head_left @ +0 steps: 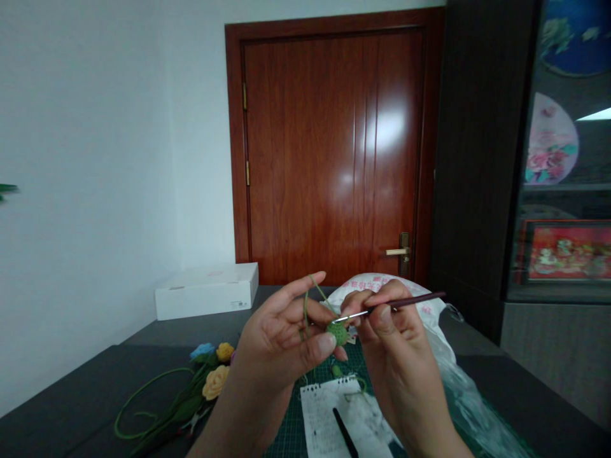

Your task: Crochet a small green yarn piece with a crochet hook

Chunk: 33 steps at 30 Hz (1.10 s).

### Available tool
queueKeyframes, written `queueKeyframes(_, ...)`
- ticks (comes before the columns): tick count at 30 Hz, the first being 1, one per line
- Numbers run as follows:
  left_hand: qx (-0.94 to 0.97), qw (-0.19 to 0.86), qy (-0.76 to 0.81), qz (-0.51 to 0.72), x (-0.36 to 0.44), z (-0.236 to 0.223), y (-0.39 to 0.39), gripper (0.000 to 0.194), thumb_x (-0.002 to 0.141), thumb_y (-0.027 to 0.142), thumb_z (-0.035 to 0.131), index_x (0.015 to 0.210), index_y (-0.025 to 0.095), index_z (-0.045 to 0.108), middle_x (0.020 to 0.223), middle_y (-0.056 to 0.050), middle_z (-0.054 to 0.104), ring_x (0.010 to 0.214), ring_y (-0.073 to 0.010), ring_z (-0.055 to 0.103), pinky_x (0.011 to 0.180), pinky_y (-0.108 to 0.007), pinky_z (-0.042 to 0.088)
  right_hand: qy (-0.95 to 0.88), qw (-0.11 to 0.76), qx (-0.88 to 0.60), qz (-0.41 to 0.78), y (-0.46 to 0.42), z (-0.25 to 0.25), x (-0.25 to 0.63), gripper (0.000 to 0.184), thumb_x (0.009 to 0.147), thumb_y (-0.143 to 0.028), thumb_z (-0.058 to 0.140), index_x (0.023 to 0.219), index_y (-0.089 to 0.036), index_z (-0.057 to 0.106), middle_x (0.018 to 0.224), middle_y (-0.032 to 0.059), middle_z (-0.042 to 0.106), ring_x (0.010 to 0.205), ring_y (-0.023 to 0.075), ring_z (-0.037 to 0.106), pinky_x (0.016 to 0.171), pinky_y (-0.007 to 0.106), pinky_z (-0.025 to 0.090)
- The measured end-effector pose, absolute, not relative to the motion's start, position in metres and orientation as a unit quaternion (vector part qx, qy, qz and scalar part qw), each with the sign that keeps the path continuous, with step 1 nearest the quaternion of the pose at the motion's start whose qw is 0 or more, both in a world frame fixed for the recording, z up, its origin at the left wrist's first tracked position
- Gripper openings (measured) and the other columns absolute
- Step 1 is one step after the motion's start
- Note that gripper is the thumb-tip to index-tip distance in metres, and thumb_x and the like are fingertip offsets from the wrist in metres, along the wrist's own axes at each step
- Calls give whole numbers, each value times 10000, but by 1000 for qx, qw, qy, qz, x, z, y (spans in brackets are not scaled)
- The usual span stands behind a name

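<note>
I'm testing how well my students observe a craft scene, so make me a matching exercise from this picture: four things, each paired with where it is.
Things:
1. crochet hook
2. green crocheted piece
3. white box
4. spiral notepad

Places:
A. lying on the green cutting mat
B. gripped in the right hand
C. on the dark table by the wall
D. pinched in the left hand

Right pairs: 1-B, 2-D, 3-C, 4-A.
</note>
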<state>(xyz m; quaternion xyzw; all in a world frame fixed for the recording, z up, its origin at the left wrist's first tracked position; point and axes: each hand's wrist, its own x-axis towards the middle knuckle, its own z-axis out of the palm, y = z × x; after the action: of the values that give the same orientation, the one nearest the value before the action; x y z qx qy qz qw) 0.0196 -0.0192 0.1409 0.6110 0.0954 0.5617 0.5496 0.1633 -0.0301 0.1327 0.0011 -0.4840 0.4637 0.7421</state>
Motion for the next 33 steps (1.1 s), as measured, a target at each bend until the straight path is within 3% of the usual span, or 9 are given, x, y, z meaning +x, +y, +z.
queueKeyframes(13,602,538,120,578,20,143,-20,638,736,120,863,1318,159,604,830,-6,734,641,-160,736,625,-270,590,-484,739,0,469,-28,130,165,121,924,-322,731,879,-265,633,814,-4,712,697,149,638,517,210,496)
queueKeyframes(20,611,515,133,586,19,141,-20,643,739,145,864,1328,157,604,811,-10,727,626,-161,722,637,-288,594,-499,754,-30,425,-23,128,169,153,917,-346,739,873,-256,623,798,-1,730,760,164,648,702,283,537)
queueKeyframes(33,578,463,192,644,28,147,-37,612,705,109,865,1278,169,656,817,-2,707,672,-130,665,604,-236,552,-607,744,-26,278,-21,132,183,48,971,-291,673,938,-268,648,836,30,765,810,213,663,777,372,497)
